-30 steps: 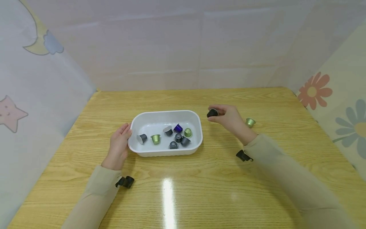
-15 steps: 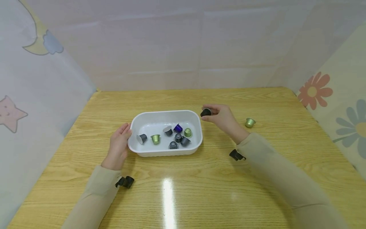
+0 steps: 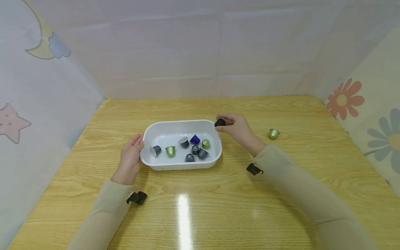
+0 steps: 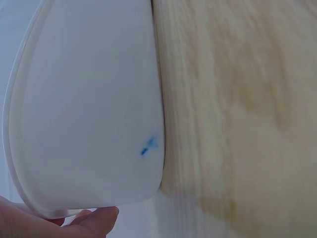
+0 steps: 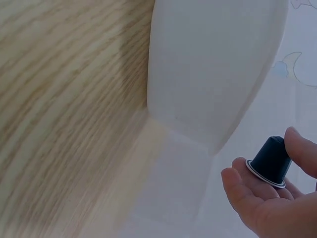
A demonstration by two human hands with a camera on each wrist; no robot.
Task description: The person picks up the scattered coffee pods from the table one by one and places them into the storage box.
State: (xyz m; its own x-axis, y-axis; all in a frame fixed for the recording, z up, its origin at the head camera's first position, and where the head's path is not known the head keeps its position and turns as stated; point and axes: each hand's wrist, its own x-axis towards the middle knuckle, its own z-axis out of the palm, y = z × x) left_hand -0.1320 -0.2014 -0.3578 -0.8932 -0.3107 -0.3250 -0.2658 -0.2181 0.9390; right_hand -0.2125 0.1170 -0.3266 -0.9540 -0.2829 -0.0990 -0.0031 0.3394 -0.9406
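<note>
My right hand pinches a black coffee capsule between thumb and fingers at the right end of a white tray. In the right wrist view the capsule has its silver-rimmed wide end down toward the fingers, beside the tray's outer wall. My left hand holds the tray by its left end, thumb at the rim. Inside the tray lie several dark grey capsules, a purple capsule and two green ones, one left of centre and one at right.
One more green capsule stands on the wooden table, to the right of my right hand. Patterned cloth hangs behind the table and along both sides. A black wrist mount shows at my left sleeve.
My right hand has moved left with the black capsule, from beside the tray to its right rim. The left hand and the tray have stayed in place.
</note>
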